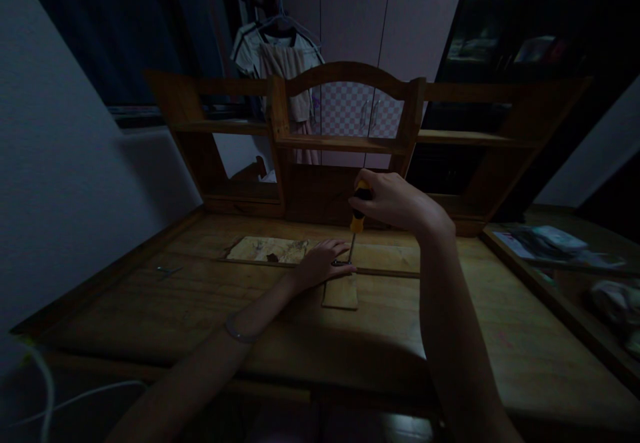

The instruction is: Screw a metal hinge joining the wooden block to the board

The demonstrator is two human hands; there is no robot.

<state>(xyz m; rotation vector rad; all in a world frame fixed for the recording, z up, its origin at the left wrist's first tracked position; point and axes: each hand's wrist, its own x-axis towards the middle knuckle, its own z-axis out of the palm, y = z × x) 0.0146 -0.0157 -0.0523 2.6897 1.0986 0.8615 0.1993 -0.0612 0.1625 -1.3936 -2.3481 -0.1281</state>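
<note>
My right hand (395, 201) is closed round the black and yellow handle of a screwdriver (356, 219), held upright with its tip down on a small dark metal fitting (341, 263) on the wooden desk (200, 303). My left hand (323, 261) rests on the desk beside the tip, fingers pinched at the fitting. A small wooden block (341, 292) lies just in front of the fitting. The room is dim, so the fitting's shape is unclear.
A wooden hutch with shelves (345, 141) rises at the desk's back. A paler panel (273, 249) lies in the desk top. A small metal piece (167, 271) sits at the left. Papers and clutter (545, 239) lie at the right. Clothes (283, 63) hang behind.
</note>
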